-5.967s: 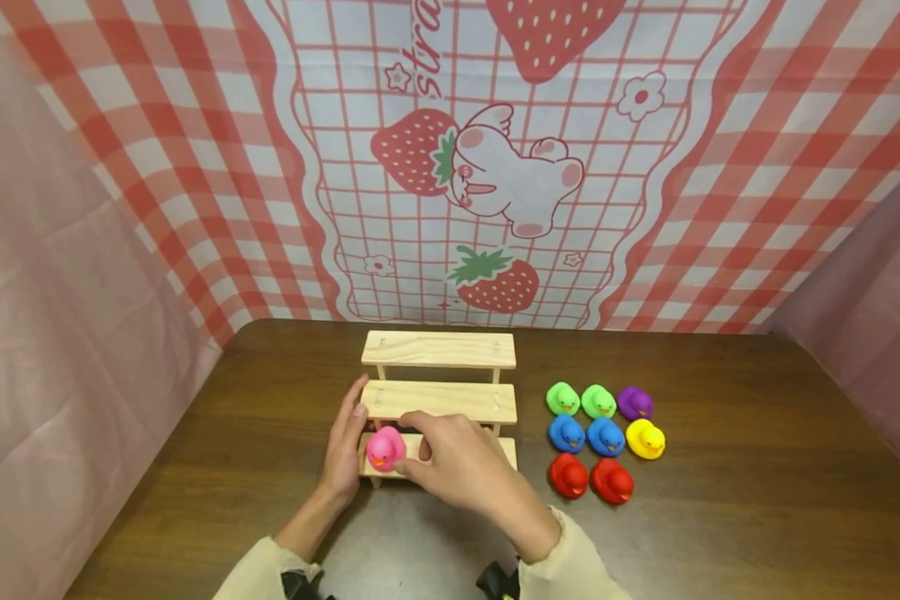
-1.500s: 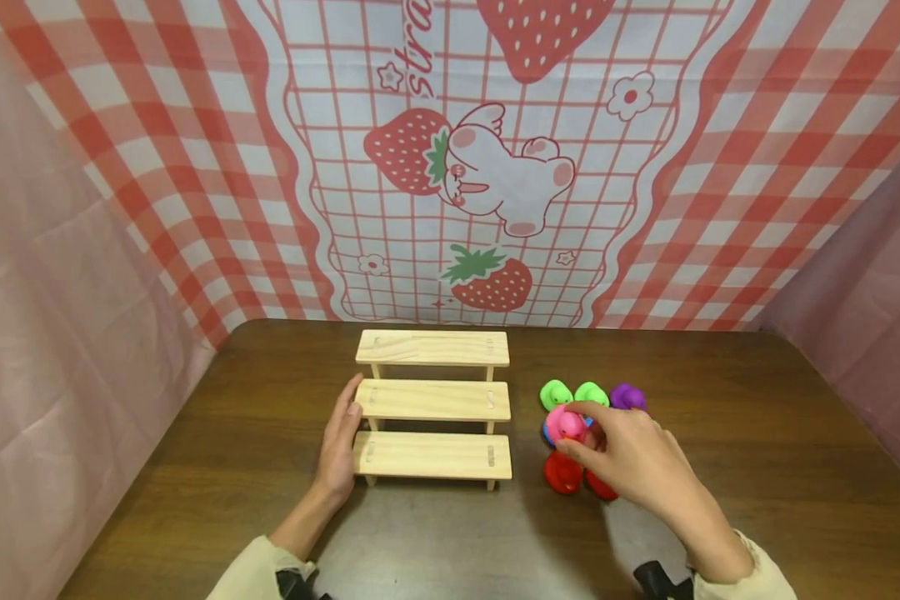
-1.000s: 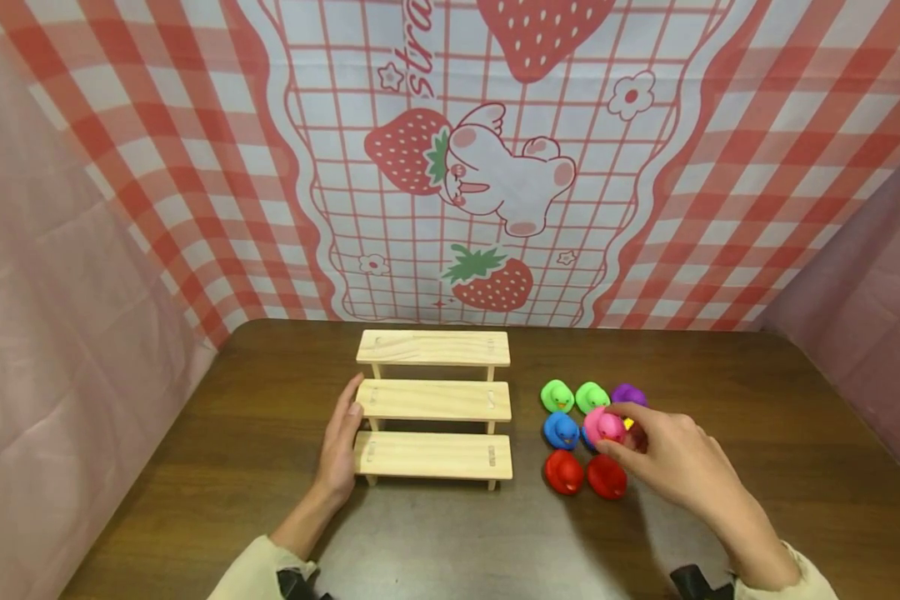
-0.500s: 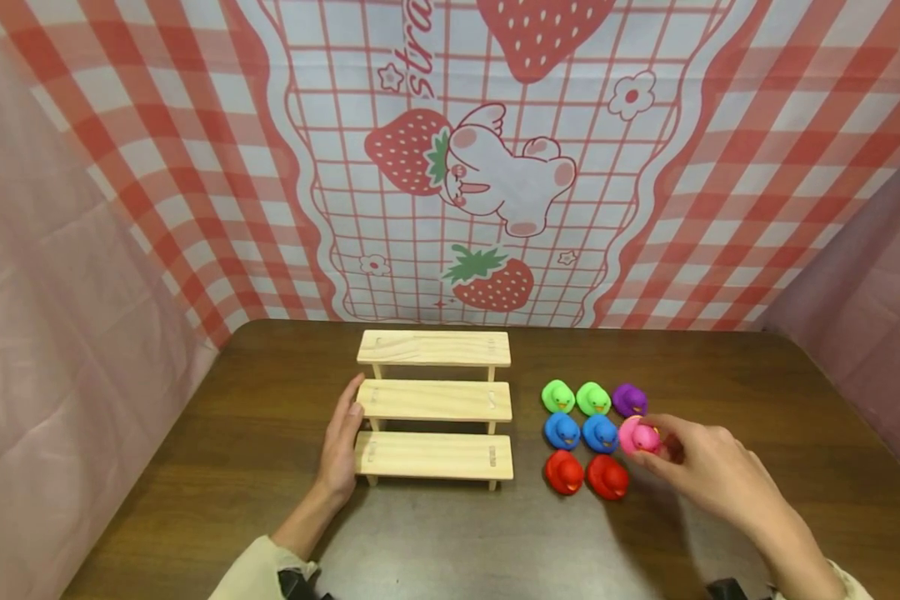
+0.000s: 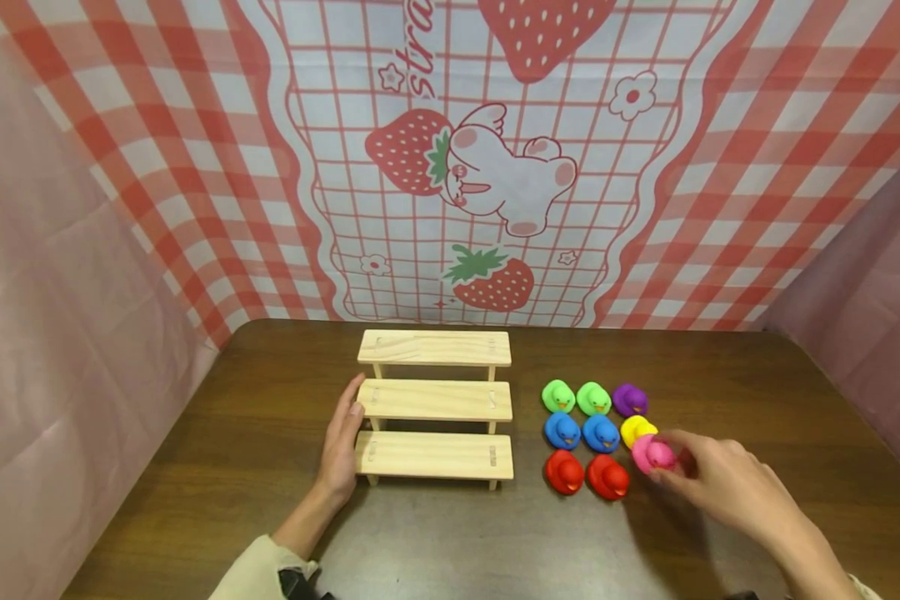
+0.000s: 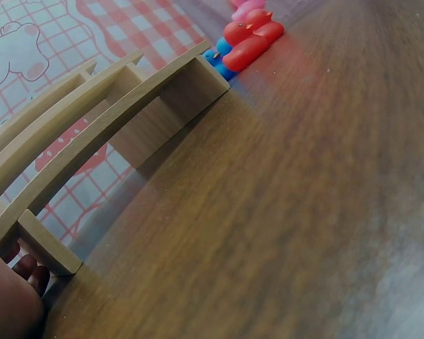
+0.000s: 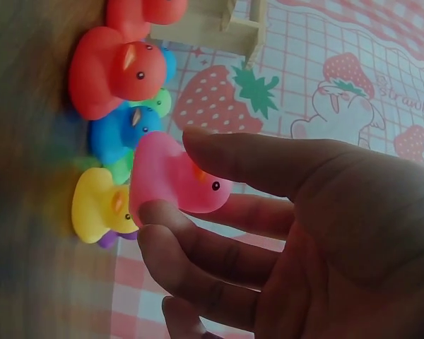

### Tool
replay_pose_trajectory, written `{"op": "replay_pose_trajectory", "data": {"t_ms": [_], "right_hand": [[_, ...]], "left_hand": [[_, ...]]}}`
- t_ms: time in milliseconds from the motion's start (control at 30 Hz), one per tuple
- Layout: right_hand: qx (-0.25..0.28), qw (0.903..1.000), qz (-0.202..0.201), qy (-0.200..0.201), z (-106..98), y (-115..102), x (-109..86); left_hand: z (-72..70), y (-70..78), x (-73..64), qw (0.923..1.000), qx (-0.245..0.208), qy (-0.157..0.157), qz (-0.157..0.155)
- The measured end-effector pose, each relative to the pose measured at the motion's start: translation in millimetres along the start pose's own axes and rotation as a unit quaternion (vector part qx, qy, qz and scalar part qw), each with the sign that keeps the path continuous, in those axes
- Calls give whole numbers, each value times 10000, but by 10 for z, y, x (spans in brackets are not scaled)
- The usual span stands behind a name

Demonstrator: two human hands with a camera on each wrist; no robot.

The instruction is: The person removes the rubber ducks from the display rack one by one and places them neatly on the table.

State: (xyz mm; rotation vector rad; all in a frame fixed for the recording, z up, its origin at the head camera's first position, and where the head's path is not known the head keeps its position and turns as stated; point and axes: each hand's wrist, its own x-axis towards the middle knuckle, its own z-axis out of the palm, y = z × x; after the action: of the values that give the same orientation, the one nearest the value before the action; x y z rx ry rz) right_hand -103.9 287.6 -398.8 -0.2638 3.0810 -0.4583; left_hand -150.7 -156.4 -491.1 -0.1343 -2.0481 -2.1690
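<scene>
Thumb and fingers of my right hand (image 5: 738, 487) pinch a pink rubber duck (image 5: 653, 455). Held just in front of a yellow rubber duck (image 5: 637, 430), it partly overlaps that duck in the head view. The right wrist view shows the pink duck (image 7: 155, 173) raised off the table, its head toward my palm. My left hand (image 5: 337, 454) rests along the left side of a three-tier wooden display stand (image 5: 433, 455), its fingers touching the end. Some left fingertips sit by the stand's lowest leg in the left wrist view.
Right of the stand, two green ducks (image 5: 576, 399) and a purple duck (image 5: 630, 400) form the back row. Two blue ducks (image 5: 582, 432) stand with the yellow one, and two red ducks (image 5: 587, 476) sit in front. A checked strawberry cloth (image 5: 307, 275) hangs behind the brown table (image 5: 795, 433).
The right hand has lifted the pink duck off the stand's lowest tier and carried it right, past the blue ducks, to in front of the yellow duck. My left hand has stayed by the stand.
</scene>
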Motion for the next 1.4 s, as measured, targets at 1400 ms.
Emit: {"op": "replay_pose_trajectory", "data": {"t_ms": [1400], "right_hand": [[-105, 9975, -19, -703, 187, 188, 38]], "left_hand": [[-5, 1, -2, 10000, -46, -49, 44]]}}
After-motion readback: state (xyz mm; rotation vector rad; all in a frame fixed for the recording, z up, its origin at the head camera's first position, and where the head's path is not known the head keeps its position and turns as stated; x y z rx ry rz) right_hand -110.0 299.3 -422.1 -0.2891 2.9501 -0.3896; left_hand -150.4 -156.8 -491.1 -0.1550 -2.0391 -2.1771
